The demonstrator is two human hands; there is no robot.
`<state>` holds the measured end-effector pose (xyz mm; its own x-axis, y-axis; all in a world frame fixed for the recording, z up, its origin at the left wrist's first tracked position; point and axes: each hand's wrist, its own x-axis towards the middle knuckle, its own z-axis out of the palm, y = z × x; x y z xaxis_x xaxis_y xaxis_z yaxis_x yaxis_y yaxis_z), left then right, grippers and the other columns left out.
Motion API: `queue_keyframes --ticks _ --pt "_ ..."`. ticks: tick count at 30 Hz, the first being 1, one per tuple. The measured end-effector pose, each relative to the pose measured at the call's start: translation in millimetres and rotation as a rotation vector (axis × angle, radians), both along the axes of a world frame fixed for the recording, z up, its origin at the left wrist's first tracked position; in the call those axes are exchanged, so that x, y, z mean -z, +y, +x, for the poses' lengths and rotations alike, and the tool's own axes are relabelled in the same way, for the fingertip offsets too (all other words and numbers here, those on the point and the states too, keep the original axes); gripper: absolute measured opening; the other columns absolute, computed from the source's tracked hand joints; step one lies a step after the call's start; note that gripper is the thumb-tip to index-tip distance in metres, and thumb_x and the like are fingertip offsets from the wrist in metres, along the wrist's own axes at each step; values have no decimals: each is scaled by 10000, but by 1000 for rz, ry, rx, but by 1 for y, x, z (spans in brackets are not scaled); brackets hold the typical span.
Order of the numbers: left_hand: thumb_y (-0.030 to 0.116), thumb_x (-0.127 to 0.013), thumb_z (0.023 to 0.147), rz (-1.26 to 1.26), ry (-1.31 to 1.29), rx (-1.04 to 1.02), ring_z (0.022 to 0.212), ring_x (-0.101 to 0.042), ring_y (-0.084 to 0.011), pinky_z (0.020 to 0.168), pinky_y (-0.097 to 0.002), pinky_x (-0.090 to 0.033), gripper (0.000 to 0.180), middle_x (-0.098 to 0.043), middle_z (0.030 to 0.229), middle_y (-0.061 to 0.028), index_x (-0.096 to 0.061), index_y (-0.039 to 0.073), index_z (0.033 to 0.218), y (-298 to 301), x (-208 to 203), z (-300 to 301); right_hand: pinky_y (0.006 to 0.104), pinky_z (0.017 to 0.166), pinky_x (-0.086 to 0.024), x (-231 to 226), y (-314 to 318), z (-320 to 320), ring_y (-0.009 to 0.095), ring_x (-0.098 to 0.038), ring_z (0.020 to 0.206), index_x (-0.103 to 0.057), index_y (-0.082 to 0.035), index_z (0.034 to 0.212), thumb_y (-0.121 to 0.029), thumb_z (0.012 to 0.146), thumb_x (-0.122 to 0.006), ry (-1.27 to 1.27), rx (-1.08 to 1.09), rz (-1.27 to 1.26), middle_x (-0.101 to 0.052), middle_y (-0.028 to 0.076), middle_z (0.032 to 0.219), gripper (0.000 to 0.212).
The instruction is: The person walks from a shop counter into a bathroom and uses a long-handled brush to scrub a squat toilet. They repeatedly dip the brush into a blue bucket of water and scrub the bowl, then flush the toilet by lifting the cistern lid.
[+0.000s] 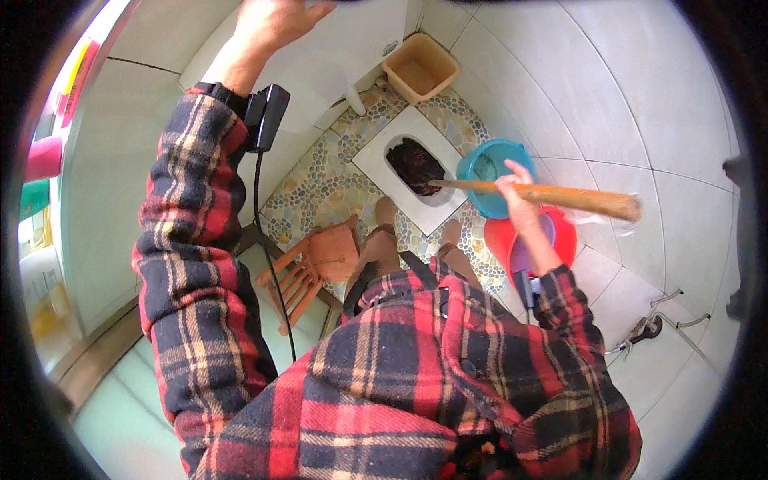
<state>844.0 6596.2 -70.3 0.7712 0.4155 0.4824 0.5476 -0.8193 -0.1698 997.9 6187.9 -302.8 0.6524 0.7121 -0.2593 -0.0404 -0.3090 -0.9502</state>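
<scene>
A: State the grip, left to right.
B: Left hand (276, 22): raised at the far left, fingers partly cut off by the frame; grip state cannot be determined. Right hand (522, 200): closed around the handle (580, 199) of the mop (472, 185).

A: Locate the mop.
B: Its dark head (414, 164) lies within the white pan (370, 158) set in the pebbled floor (300, 208). The handle slopes out over the pan's right corner, past the right hand.

A: State progress.
B: Done: head placed in the pan, handle secured in one hand. Judged to be mid-operation. Left: head not yet lifted clear of the pan. Whether it is clean or wrung out cannot be told.

A: Give the count, left to right.
B: Chair (336, 252), one, at the floor's near left edge. Pan, one. Mop, one. Beige tub (422, 70), one, at the floor's far corner, beyond the pan's far corner. Blue bucket (522, 154), one, beside the pan's right corner. Red bucket (566, 240), one, nearer the wearer than the blue bucket, with a purple item inside. Hands, two; one confirmed on the mop.
</scene>
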Motion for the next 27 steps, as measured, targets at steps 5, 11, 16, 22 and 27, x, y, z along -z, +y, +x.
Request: queue_keyframes --ticks 5,11,16,22,27 --pt "332 -709 726 -82 -3 -44 992 -553 -364 855 -434 -461 487 -620 973 -195 -554 -2 1046 2 -9 0 313 840 -433 -127 -12 40 117 -530 763 -381 60 1288 -108 857 -511 -46 -40 205 -541 23 732 480" --pt "311 -691 751 -92 -96 6 1026 -540 -358 892 -431 -439 479 -619 1001 -202 -554 -11 1077 0 -14 5 297 755 -419 -267 -18 33 89 -463 590 -209 118 1368 -243 852 -494 -144 -218 422 -437 -36 585 691" --pt "293 -656 800 49 -191 125 1086 -513 -352 928 -426 -416 469 -601 1062 -213 -538 -16 1132 -15 -11 -7 264 658 -426 -267 -21 33 75 -451 533 -206 130 1365 -221 822 -495 -153 -148 470 -427 -43 539 708" --pt "343 -662 815 -207 -173 268 1057 -562 -285 936 -401 -427 424 -616 1075 -137 -578 72 1129 -75 44 -39 267 832 -436 -45 22 -2 118 -556 838 -370 57 1291 -161 833 -622 38 -49 -49 -601 14 864 566" --pt "264 -652 817 -389 -161 186 1104 -525 -302 942 -389 -419 335 -616 1080 -128 -603 61 1078 -116 79 -70 256 872 -404 1 -27 -3 106 -528 924 -496 -66 1202 -206 873 -614 126 -29 -34 -589 25 950 376"
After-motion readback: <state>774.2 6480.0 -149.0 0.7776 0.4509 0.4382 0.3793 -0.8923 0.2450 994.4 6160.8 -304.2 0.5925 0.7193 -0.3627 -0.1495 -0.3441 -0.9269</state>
